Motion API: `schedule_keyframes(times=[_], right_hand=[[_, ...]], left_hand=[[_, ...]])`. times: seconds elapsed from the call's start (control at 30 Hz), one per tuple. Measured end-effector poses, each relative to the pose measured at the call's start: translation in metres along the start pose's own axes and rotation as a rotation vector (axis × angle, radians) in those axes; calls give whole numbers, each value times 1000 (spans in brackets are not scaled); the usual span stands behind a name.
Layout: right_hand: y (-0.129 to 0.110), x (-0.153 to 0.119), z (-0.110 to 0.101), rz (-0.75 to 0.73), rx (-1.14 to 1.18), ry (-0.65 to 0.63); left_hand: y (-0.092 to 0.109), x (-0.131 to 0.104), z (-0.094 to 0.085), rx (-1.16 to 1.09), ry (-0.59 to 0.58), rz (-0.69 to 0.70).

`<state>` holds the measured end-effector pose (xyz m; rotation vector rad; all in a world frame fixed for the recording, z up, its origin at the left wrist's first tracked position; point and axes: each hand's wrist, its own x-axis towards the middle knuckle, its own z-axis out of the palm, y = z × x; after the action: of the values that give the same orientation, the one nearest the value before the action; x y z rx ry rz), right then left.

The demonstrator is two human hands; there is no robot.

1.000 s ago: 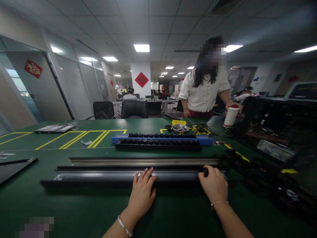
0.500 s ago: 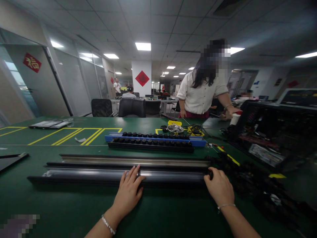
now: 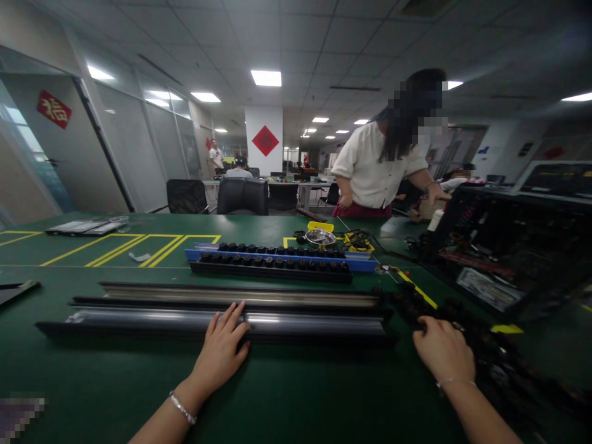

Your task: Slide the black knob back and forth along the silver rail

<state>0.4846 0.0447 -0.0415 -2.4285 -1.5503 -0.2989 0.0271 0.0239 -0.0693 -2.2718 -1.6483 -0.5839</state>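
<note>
My left hand (image 3: 224,345) lies open on a long dark channel strip (image 3: 314,324), its fingers spread over the shiny inner face near the middle. Directly behind that strip is a second long channel strip (image 3: 296,297) with a paler inside. My right hand (image 3: 444,350) is apart from the strips, beyond their right end, at the edge of a dark heap of small black parts (image 3: 499,370). Its fingers bend down and their tips are hidden, so whether it holds a part does not show.
Farther back lie a blue rail (image 3: 363,265) and a black rail (image 3: 272,273) with rows of black round pieces. A metal dish (image 3: 320,237) and black cables (image 3: 358,239) sit behind them. An open computer case (image 3: 485,246) stands at the right. Across the table stands a person (image 3: 370,166).
My right hand has left the front strip's right end and moved right to the black parts. My left hand stays on the strip. The view has shifted slightly.
</note>
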Motion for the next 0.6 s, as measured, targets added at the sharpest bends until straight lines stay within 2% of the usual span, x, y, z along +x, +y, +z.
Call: schedule_keyframes(times=[0.1,0.17,0.23,0.27,0.37,0.4,0.47,0.53,0.6], right_hand=[[0,13,-8,13,5,33],[-14,24,-16,-18,18,125],[-39,39,-23,-133,58,150],[-54,47,-24,-205,91,108],[-99,75,-14,-207,206,-75],[-112,84,-8,-183,204,-146],[-131,99,7,-156,124,-323],[-141,111,21,-160,63,-455],[-145,119,31,-158,41,-501]], left_hand=[[-3,6,3,-18,14,1],[-4,9,5,-31,4,-1],[-4,12,7,-43,-18,-3],[-5,14,7,-53,-31,-2],[-15,30,4,-115,-80,15],[-24,40,1,-136,-106,17],[-51,66,-5,-125,-81,-178],[-90,95,-10,-77,-42,-330],[-134,120,-13,-39,-66,-415]])
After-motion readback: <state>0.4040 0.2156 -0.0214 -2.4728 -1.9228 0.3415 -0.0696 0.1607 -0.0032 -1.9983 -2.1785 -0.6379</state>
